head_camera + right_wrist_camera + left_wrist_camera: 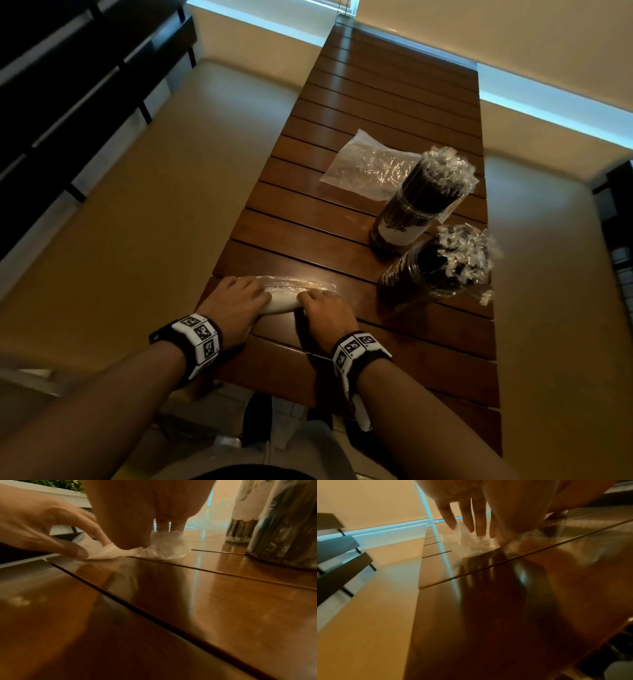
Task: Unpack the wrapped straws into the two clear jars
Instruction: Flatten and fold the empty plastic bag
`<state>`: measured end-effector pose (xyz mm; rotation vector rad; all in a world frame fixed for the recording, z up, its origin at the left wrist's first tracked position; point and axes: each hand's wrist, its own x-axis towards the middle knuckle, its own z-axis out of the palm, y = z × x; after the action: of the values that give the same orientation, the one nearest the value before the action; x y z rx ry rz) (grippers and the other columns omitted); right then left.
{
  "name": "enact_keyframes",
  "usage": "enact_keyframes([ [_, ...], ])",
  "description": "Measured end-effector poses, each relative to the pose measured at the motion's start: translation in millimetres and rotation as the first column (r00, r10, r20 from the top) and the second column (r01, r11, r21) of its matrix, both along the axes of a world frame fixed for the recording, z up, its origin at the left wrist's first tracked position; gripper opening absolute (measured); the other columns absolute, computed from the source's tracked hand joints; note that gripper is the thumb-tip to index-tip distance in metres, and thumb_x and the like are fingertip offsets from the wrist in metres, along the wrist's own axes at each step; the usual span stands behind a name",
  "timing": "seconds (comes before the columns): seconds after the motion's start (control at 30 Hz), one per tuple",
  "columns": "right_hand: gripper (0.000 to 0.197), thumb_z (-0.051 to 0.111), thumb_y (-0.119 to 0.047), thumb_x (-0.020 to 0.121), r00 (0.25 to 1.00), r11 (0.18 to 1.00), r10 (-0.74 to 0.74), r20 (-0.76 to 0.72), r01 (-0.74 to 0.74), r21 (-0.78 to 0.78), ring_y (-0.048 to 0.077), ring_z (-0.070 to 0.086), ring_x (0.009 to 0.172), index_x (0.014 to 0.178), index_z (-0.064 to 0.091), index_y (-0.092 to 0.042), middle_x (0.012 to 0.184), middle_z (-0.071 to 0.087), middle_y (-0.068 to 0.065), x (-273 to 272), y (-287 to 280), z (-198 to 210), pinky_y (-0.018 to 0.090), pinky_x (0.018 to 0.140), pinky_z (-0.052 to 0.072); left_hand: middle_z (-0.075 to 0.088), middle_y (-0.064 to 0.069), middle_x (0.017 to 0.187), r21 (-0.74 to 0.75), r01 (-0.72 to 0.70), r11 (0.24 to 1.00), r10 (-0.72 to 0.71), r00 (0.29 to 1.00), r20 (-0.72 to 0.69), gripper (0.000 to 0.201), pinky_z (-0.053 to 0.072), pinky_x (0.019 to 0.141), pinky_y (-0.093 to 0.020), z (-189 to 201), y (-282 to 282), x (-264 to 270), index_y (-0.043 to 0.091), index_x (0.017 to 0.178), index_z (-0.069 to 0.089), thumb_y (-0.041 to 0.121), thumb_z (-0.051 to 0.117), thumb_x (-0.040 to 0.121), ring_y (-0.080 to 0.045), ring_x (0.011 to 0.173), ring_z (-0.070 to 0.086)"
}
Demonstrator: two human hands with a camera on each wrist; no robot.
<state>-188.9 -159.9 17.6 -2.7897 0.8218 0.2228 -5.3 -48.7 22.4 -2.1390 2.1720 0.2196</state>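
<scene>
Two clear jars stand at the table's right, the far jar (411,209) and the near jar (421,274). Both are packed with dark wrapped straws (445,171) whose crinkled wrapper ends stick out at the top. At the near left edge lies a crumpled clear plastic bag (284,301), bunched into a narrow strip. My left hand (239,298) pinches its left end and my right hand (322,308) pinches its right end. In the right wrist view the right hand (150,538) holds the bunched plastic bag (168,547) against the wood, and the left hand (92,547) pinches the flattened end.
A second clear bag (366,164) lies flat behind the jars. The slatted wooden table (394,102) is long and narrow, with its left edge close to my left hand. Beige benches run along both sides. The near jar (283,534) stands just right of my right hand.
</scene>
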Motion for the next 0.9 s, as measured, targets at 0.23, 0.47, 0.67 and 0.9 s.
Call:
enact_keyframes([
  [0.23, 0.028, 0.057, -0.022, 0.09, 0.999, 1.0, 0.03, -0.041, -0.03, -0.001, 0.028, 0.06, 0.097, 0.117, 0.055, -0.014, 0.112, 0.062, 0.006, 2, 0, 10, 0.041, 0.082, 0.049, 0.07, -0.012, 0.105, 0.058, -0.006, 0.998, -0.001, 0.992, 0.126, 0.044, 0.054, 0.085, -0.049, -8, 4, 15, 0.01, 0.098, 0.073, 0.023, 0.081, 0.057, -0.033, 0.107, 0.064],
  [0.47, 0.023, 0.05, -0.015, 0.093, 0.972, 0.972, -0.209, -0.105, 0.219, 0.091, 0.029, 0.062, 0.091, 0.116, 0.048, -0.014, 0.108, 0.061, 0.006, 5, -6, 17, 0.038, 0.075, 0.047, 0.05, -0.007, 0.114, 0.131, -0.435, 0.891, 0.448, 0.89, -0.087, 0.023, 0.045, 0.084, -0.039, -10, -10, 9, 0.015, 0.112, 0.056, 0.024, 0.042, 0.098, -0.027, 0.102, 0.048],
  [0.67, 0.031, 0.054, -0.021, 0.093, 0.92, 0.918, -0.38, -0.097, 0.388, 0.083, 0.03, 0.051, 0.108, 0.123, 0.045, -0.02, 0.123, 0.047, 0.008, 3, -9, 5, 0.044, 0.086, 0.049, 0.039, -0.015, 0.128, 0.18, -0.665, 0.725, 0.685, 0.668, -0.291, 0.04, 0.042, 0.092, -0.038, -16, -13, 17, 0.007, 0.12, 0.051, 0.037, 0.057, 0.093, -0.031, 0.11, 0.048],
  [0.9, 0.04, 0.061, -0.022, 0.086, 0.916, 0.918, -0.396, -0.063, 0.395, -0.037, 0.029, 0.048, 0.111, 0.124, 0.048, -0.021, 0.126, 0.047, 0.008, 2, -2, 10, 0.042, 0.089, 0.044, 0.047, -0.006, 0.12, 0.287, -0.493, 0.821, 0.557, 0.801, -0.219, 0.06, 0.048, 0.089, -0.04, -18, -10, 23, 0.021, 0.123, 0.05, 0.052, 0.071, 0.076, -0.026, 0.104, 0.054],
])
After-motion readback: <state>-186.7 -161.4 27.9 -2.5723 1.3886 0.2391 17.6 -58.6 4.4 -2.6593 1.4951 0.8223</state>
